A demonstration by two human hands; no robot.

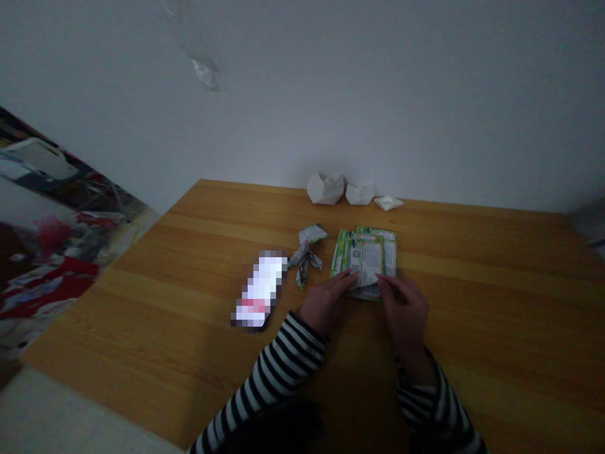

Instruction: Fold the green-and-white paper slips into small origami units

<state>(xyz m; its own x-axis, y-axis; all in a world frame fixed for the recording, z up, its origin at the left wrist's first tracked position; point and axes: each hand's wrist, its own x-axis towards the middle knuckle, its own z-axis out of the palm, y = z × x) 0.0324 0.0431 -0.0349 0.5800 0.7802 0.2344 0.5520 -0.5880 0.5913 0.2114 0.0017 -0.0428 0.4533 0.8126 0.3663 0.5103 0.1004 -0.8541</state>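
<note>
On the wooden table, green-and-white printed paper sheets (371, 253) lie overlapping, and the near edge of the top one is lifted. My left hand (328, 299) grips that edge at its left corner with the fingertips together. At the right corner my right hand (405, 309) pinches the same edge between thumb and fingers. Left of the sheets lies a piece of folded printed paper (306, 257) with pointed arms. Behind it is another folded piece (312, 233) of similar print, close to or touching it.
A phone (262, 290) with a lit, blurred screen lies left of my left hand. Along the wall stand white folded paper shapes: a large one (326, 189), a smaller one (360, 193) and a flat pointed one (389, 202). Beyond the table's left edge is clutter with red cloth (61, 287).
</note>
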